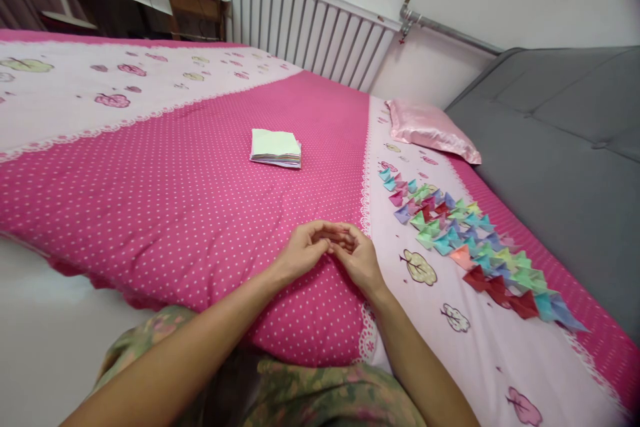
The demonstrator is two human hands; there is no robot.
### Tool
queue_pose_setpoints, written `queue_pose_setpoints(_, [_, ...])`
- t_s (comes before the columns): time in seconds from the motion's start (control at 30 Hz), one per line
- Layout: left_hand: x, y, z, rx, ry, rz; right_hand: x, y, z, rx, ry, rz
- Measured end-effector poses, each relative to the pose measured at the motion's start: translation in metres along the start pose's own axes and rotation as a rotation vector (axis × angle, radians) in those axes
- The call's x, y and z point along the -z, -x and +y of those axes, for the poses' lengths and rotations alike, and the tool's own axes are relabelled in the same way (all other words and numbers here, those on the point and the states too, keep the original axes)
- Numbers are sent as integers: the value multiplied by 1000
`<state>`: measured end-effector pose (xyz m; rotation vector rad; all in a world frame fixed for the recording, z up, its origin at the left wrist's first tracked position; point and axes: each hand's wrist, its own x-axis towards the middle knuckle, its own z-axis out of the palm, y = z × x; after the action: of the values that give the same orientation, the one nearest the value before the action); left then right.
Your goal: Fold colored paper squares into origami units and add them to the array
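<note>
My left hand [303, 252] and my right hand [357, 257] meet over the pink dotted bedsheet [200, 200], fingers curled and fingertips touching. Between them is something small and pinkish; I cannot make out what it is. A stack of square coloured paper [277, 147] with a pale green top sheet lies farther out on the bed. To the right, several folded paper pieces [465, 240] in blue, green, red and purple lie in a long band on the sheet's pale strip.
A pink satin pillow [430, 130] lies at the bed's far right, against a grey padded headboard [565, 167]. A white radiator [305, 27] runs along the wall behind. A wooden desk [195, 3] stands at the far left.
</note>
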<state>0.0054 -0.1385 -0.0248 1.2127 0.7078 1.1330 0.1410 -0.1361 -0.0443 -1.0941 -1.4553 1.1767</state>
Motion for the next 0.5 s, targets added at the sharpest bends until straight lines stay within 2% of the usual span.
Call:
queue_pose_setpoints(0.07, [2,0,3,4,-79,61,2,0,0,-14,17,18])
queue_pose_setpoints(0.17, [10,-2,5,31,-275,290,4,-1,1,-36,50,70])
queue_pose_setpoints(0.2, [13,-3,4,37,-328,323,4,-1,1,-38,49,87])
queue_pose_setpoints(0.23, [15,-4,3,42,-369,318,4,-1,1,-37,37,101])
queue_pose_setpoints(0.37, [15,-5,-3,29,-436,159,4,-1,0,15,-3,132])
queue_pose_setpoints(0.5, [11,-4,-10,-21,-427,194,2,0,-2,76,28,133])
